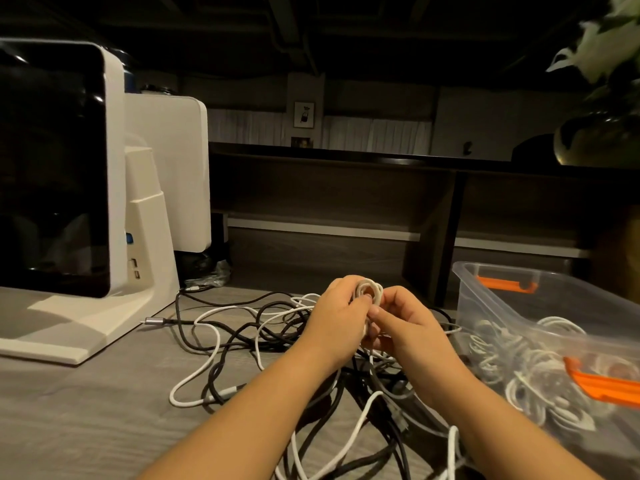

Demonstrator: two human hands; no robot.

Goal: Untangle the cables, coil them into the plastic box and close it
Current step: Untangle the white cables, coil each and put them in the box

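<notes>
A small white cable coil [370, 289] is held up between both hands above the tabletop. My left hand [337, 315] grips its left side with curled fingers, and my right hand [403, 323] pinches its lower right part. Beneath the hands lies a tangle of black and white cables [249, 337], spread across the grey wooden table [86, 410]. At the right stands a clear plastic box [491, 306] with orange latches [507, 284]; several coiled white cables [530, 379] lie inside it.
A white machine with a dark glass front [59, 174] stands on the table's left. A cable with a metal plug [152, 320] lies near its base. Dark wooden shelving [346, 202] rises behind the table. A dark vase with white flowers [595, 133] sits at the upper right.
</notes>
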